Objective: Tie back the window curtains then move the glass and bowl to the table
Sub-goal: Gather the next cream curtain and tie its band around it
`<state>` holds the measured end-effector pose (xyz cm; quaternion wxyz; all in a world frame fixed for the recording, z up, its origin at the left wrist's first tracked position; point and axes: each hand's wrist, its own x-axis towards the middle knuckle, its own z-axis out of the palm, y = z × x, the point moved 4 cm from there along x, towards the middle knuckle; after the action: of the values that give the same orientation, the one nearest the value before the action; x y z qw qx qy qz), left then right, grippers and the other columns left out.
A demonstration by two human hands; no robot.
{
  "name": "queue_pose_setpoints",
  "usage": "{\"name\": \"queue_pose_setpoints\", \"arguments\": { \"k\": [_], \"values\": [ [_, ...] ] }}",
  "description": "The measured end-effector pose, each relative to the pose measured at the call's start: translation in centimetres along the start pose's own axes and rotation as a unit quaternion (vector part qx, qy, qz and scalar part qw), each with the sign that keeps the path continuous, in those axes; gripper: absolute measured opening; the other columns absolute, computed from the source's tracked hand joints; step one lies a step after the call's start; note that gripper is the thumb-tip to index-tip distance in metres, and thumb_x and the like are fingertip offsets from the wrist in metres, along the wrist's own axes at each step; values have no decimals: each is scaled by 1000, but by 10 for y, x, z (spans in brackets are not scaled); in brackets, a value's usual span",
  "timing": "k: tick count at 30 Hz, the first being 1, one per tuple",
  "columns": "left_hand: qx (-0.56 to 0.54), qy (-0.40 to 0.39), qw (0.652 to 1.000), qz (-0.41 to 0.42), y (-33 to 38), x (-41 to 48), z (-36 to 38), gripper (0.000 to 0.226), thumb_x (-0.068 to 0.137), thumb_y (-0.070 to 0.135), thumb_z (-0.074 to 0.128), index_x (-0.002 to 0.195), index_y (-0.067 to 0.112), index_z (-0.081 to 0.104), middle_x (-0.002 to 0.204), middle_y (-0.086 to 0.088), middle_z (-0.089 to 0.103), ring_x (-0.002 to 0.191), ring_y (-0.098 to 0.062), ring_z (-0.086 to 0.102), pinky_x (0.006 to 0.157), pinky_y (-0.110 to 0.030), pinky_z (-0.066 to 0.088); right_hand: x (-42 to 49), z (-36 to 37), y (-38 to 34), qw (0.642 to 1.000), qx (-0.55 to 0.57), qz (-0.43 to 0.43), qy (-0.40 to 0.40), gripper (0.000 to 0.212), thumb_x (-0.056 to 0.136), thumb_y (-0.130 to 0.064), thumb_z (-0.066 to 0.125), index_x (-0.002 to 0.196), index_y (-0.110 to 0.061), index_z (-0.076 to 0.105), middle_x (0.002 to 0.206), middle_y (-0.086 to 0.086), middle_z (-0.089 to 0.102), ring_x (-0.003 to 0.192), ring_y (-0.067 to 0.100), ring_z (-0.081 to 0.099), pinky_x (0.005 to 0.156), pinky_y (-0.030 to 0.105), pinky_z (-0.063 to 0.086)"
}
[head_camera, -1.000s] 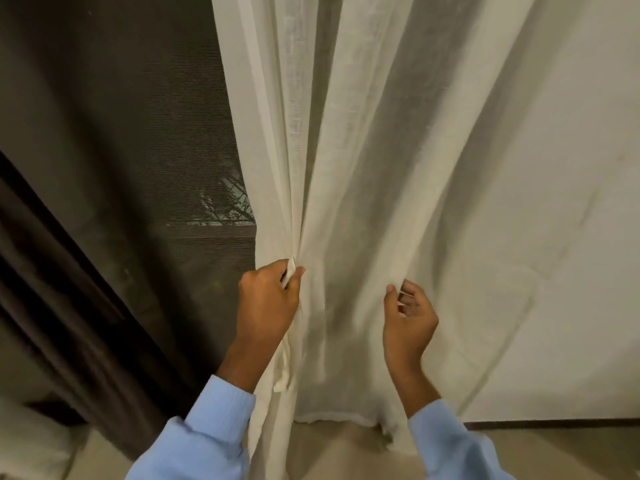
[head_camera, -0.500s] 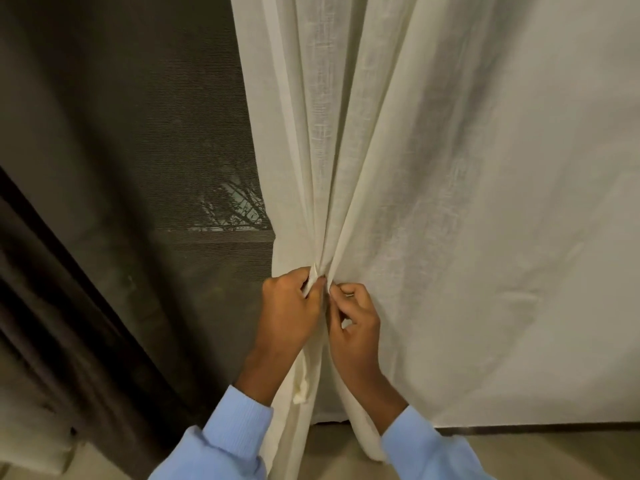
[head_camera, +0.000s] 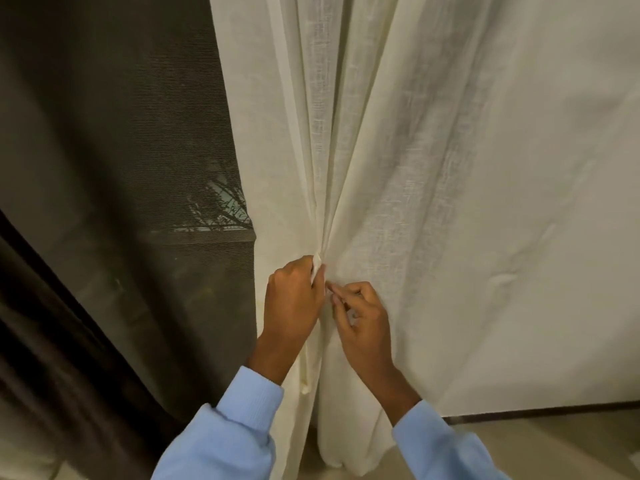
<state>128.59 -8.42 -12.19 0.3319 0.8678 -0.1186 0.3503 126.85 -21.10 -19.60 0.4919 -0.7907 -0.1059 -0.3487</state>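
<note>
One cream curtain (head_camera: 433, 168) hangs at centre & right, beside the dark window screen (head_camera: 121, 150); a brown curtain (head_camera: 52, 358) is at far left. L hand (head_camera: 294, 303) is curled, pinching the gathered folds. R hand (head_camera: 363, 317), just beside it, pinches cloth w/ thumb & forefinger. A narrow strip (head_camera: 304, 375) hangs under the L hand.

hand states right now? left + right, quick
Left hand: closed, grip on the gathered cream curtain.
Right hand: closed, fingertips pinching the same curtain right beside the left.
</note>
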Motion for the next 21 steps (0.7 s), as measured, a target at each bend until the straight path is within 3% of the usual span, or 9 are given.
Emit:
{"name": "queue_pose_setpoints", "arguments": {
  "k": [2, 5, 8, 11, 14, 16, 18, 20, 21],
  "values": [
    [3, 7, 1000, 6, -5, 4, -1, 27, 86, 13, 69, 63, 6, 56, 55, -7, 57, 44, -15, 44, 50, -23, 35, 1, -18, 13, 998, 2, 31, 49, 21, 94, -12, 65, 112, -20, 72, 96, -10, 61, 84, 10, 62, 72, 18, 50],
    [1, 12, 1000, 14, -16, 8, -3, 27, 86, 12, 69, 63, 5, 56, 54, -8, 57, 44, -17, 46, 47, -26, 42, 4, -52, 46, 979, 45, 143, 138, 30, 91, -9, 67, 116, -26, 64, 91, -7, 64, 78, 12, 63, 68, 24, 52],
    [26, 16, 999, 15, -30, 15, -7, 25, 87, 11, 68, 65, 4, 58, 56, -9, 59, 45, -21, 51, 50, -25, 42, 9, -83, 72, 962, 33, 205, 177, 33, 89, -15, 70, 117, -29, 60, 95, -6, 65, 80, 17, 65, 67, 27, 54],
    [37, 26, 999, 11, -41, 22, -11, 24, 87, 10, 68, 66, 2, 59, 56, -11, 59, 45, -16, 44, 54, -23, 37, 17, -103, 77, 962, -30, 196, 187, 38, 86, -23, 75, 119, -31, 56, 112, -12, 56, 88, 14, 66, 67, 22, 54],
    [26, 30, 999, 2, -43, 20, -12, 23, 88, 12, 67, 68, 2, 61, 58, -9, 60, 48, -12, 43, 55, -24, 40, 22, -114, 75, 955, -77, 180, 224, 70, 76, -28, 85, 133, -27, 44, 136, -8, 37, 99, 13, 58, 70, 31, 54],
    [24, 32, 999, 6, -40, 17, -11, 23, 87, 11, 68, 67, 3, 60, 57, -8, 59, 47, -11, 43, 54, -23, 39, 24, -119, 74, 945, -103, 197, 239, 100, 67, -35, 90, 147, -22, 31, 152, -1, 24, 117, 20, 51, 84, 40, 52],
    [20, 30, 999, 8, -38, 14, -11, 23, 87, 11, 68, 66, 3, 60, 57, -7, 58, 46, -13, 45, 52, -25, 42, 30, -123, 77, 932, -158, 225, 238, 120, 61, -46, 90, 154, -19, 18, 161, 1, 14, 138, 28, 35, 102, 58, 37],
    [16, 29, 999, 6, -37, 12, -13, 23, 86, 11, 69, 66, 2, 61, 57, -8, 59, 46, -17, 51, 51, -31, 49, 40, -125, 85, 925, -159, 272, 211, 126, 60, -51, 89, 156, -22, 12, 162, 0, 18, 145, 28, 24, 109, 62, 25],
    [15, 29, 999, 6, -37, 11, -14, 23, 86, 11, 69, 66, 2, 61, 57, -8, 60, 46, -18, 52, 51, -33, 50, 45, -127, 91, 925, -126, 298, 197, 123, 61, -52, 88, 155, -25, 13, 159, 0, 28, 144, 25, 27, 112, 60, 24]
  ]
}}
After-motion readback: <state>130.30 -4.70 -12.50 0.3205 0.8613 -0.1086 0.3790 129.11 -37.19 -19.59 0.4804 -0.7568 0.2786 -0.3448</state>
